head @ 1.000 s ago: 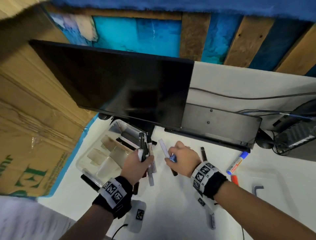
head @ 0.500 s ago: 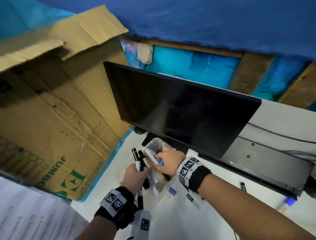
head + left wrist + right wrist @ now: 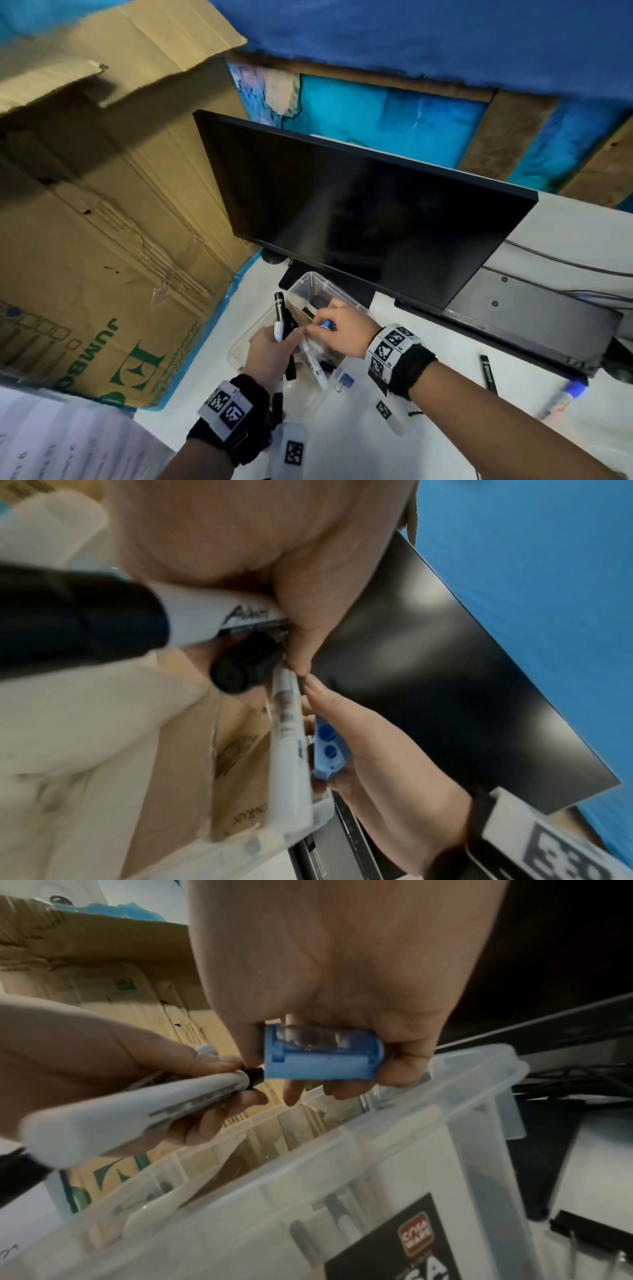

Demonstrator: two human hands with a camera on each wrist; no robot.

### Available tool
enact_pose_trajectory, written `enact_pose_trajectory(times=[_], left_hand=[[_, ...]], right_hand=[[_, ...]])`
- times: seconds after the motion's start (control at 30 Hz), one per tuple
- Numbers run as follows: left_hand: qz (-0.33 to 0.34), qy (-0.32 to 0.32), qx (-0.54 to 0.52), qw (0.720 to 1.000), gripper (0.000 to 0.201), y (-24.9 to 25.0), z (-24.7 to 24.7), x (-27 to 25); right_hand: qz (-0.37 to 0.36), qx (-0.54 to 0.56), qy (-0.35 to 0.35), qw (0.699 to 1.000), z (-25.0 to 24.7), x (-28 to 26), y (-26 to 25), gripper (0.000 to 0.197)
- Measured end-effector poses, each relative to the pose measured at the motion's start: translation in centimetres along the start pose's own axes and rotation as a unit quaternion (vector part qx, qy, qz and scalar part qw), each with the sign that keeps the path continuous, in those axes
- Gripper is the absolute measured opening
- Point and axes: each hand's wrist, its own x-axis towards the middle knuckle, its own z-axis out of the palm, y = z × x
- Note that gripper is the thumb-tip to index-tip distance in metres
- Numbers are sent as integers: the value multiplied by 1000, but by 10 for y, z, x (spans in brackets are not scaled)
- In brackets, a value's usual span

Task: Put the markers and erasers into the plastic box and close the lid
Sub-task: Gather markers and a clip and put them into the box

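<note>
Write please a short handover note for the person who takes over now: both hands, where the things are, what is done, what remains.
Left hand: grips a bundle of markers above the plastic box.
Right hand: holds a small blue block, probably an eraser, over the open box; its fingertips touch the tip of a white marker from the left bundle.
Done: some items already lie in the box.
Left: drop in both handfuls, collect the black marker and the blue-capped marker lying on the table, close the lid (not in view).
</note>
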Motion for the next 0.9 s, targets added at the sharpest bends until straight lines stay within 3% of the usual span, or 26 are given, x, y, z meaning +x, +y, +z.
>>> enact_pose_trajectory(times=[0.2,0.4,0.53,0.67,0.8,0.9], left_hand=[[6,10,-63,998,21,13,6,10],[-4,19,-112,994,27,14,11,13],[-10,-17,-178,984,28,12,7,13],[-3,-42,-165,985,29,11,15,12],[25,-5,-108,994,44,8,20,16],[43,46,-126,990,47,5,13,26]], right_hand=[[-9,70,1,998,-4,-3,4,23],[-8,65,6,998,-4,-4,5,30],[-20,98,0,995,-4,-6,8,34],[-27,129,1,991,1,-7,6,28],[-15,123,9,992,0,-7,9,26],[-6,45,-2,999,-5,-11,16,31]])
